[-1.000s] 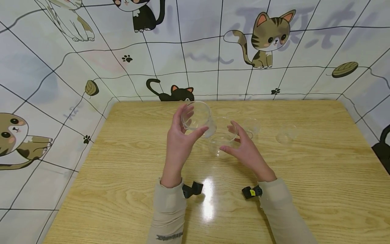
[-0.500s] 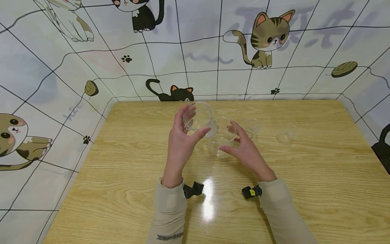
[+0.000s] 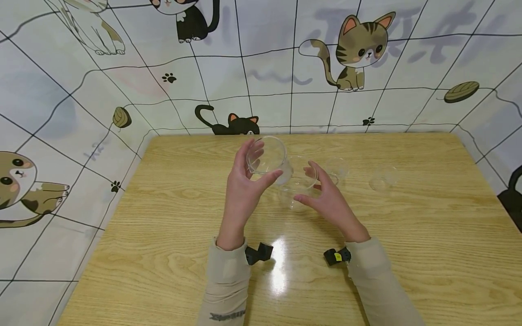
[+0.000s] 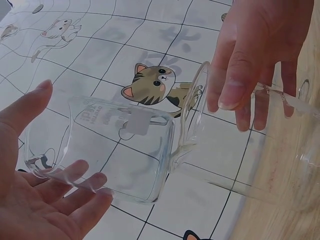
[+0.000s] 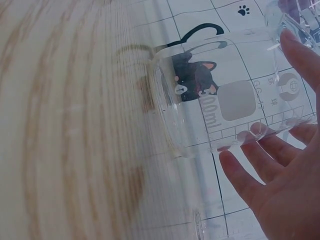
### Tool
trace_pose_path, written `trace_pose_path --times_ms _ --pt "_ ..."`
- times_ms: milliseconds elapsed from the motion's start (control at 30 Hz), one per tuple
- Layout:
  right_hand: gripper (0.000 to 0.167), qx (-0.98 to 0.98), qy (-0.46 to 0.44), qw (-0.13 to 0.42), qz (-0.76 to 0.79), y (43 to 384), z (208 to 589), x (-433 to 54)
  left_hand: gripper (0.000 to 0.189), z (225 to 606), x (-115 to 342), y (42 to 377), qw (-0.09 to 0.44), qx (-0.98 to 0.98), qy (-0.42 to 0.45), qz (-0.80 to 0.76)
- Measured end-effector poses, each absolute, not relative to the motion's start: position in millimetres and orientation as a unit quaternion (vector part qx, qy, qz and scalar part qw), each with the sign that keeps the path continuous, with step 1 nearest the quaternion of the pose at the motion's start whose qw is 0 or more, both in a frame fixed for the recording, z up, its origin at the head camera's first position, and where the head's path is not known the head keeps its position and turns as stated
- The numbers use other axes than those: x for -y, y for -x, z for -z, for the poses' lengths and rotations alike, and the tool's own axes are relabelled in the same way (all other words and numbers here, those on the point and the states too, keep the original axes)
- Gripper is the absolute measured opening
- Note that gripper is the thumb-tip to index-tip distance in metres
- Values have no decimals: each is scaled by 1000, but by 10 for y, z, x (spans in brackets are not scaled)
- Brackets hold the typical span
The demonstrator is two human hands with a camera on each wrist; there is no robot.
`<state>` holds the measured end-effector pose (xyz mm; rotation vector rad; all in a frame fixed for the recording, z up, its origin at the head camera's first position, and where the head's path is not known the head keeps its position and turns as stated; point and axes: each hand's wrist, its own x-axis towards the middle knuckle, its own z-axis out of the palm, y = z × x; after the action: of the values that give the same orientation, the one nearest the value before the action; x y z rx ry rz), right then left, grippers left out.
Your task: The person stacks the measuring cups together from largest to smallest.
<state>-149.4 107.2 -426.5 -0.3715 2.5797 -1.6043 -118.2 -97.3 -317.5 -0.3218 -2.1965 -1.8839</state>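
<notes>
A clear glass beaker (image 3: 267,156) is raised over the table, gripped between the thumb and fingers of my left hand (image 3: 241,199). Its flat base (image 4: 160,155) is close to the rim (image 4: 196,100) of a larger glass beaker in the left wrist view. That larger beaker (image 5: 237,100) carries white markings ending in "00ml" and stands on the table. My right hand (image 3: 332,201) curls round its upper right side, thumb on the near side and fingers behind. The right wrist view shows these fingers (image 5: 275,165) along its wall.
Two more clear glass vessels stand to the right, one just behind my right hand, a glass (image 3: 337,167), and one farther off, a small glass (image 3: 383,179). The wooden table (image 3: 428,253) meets a cat-printed cloth backdrop (image 3: 277,72) at its far edge and sides.
My left hand has shifted slightly to the right with its beaker, closer over the larger one. The right hand and the other glassware have stayed put.
</notes>
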Motion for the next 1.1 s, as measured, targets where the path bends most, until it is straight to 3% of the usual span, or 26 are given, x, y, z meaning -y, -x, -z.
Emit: trace_pose_path --times_ms 567,1100 --pt "87 -836 130 45 531 1484 4261 -1085 73 3153 985 1180 95 730 124 665" --pt "90 -840 123 48 527 1483 4247 -1085 70 3176 945 1193 117 718 133 674"
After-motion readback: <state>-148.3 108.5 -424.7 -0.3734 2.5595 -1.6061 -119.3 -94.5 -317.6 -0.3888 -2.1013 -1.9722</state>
